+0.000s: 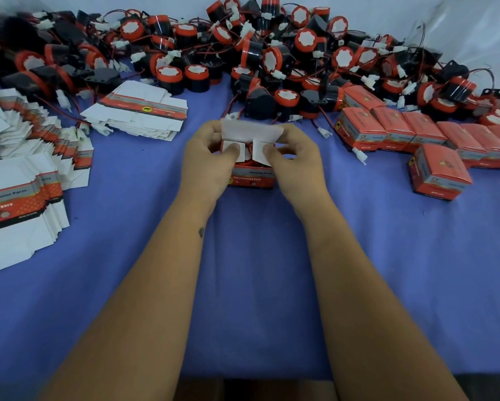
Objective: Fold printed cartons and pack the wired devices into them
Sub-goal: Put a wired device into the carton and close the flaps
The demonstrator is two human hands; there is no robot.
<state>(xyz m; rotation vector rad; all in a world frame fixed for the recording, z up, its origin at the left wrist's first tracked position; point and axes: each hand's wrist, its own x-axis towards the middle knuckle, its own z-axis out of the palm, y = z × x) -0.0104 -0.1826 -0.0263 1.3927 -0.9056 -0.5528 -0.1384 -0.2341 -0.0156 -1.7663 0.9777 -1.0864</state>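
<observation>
Far left: fanned flat cartons (20, 175), white insides up, printed red-and-grey bands showing, on the blue cloth (251, 285). Just right of them, nearer the back: a second flat stack (139, 114), squared up, apart from the first.

Behind both stacks and across the back: a heap of devices (243, 56), black bodies, red rims, white round faces, red-and-black wires with white plugs, lying every way.

Centre: left hand (208, 160) curled on the carton (253, 175), thumb pressing the left side flap down. Carton upright on the cloth, top open, printed front toward the camera, white lid flap (250, 130) standing up at the back. Inside, between the 2 side flaps, a red device part visible; wire not discernible. Right hand (295, 160) gripping the carton's right side, thumb on the right side flap, fingers curled behind near the lid.

Right: a row of closed boxes (416, 131), red tops, touching side by side, against the heap's edge. In front of the row, 1 closed box (439, 175) alone, turned slightly. Loose white plug (360, 156) between carton and row.
</observation>
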